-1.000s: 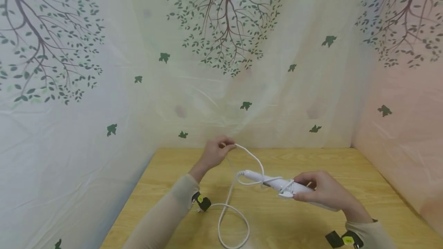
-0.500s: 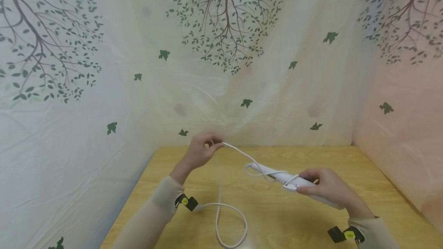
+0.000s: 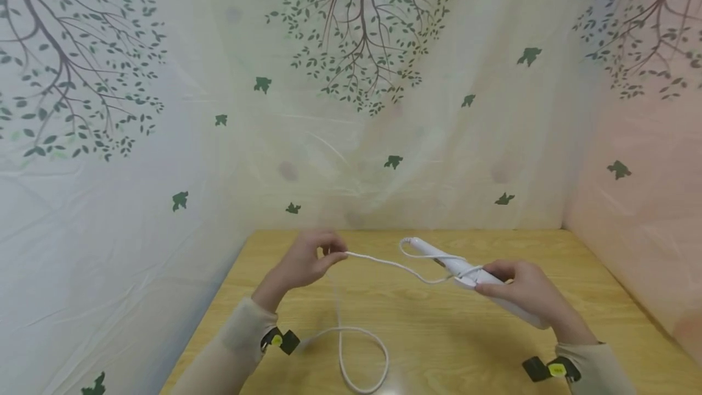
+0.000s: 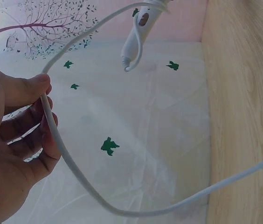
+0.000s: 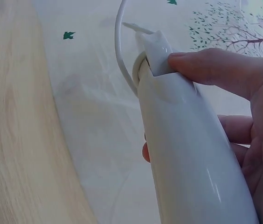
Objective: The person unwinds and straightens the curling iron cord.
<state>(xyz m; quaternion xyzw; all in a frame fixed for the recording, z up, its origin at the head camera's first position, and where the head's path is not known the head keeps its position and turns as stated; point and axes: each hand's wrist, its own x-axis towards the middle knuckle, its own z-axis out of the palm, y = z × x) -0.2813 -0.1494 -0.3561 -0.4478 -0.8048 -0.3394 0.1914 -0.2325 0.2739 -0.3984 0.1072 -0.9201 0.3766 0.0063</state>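
Note:
In the head view, my left hand (image 3: 301, 264) pinches a white power cord (image 3: 378, 259) between thumb and fingers. Over the table's right half, my right hand (image 3: 529, 291) grips a white curling iron (image 3: 446, 264), its cord end tilted up and to the left. Part of the cord still wraps the handle near the lever. The right wrist view has my thumb resting at the lever (image 5: 159, 53), with the thick white body (image 5: 192, 149) lying against my fingers. From the left hand the cord (image 4: 82, 179) sags in a curve; its plug is not visible.
A wood-grain table (image 3: 439, 346) lies beneath both hands. One loop of cord (image 3: 386, 358) rests near its front edge. Sheeting printed with trees and leaves (image 3: 351, 157) encloses the back and both sides. Each wrist wears a small black camera (image 3: 282, 341).
My left hand has moved left and a little down, drawing the cord away from the iron. One turn has come off the handle. The iron's cord end has swung up and right.

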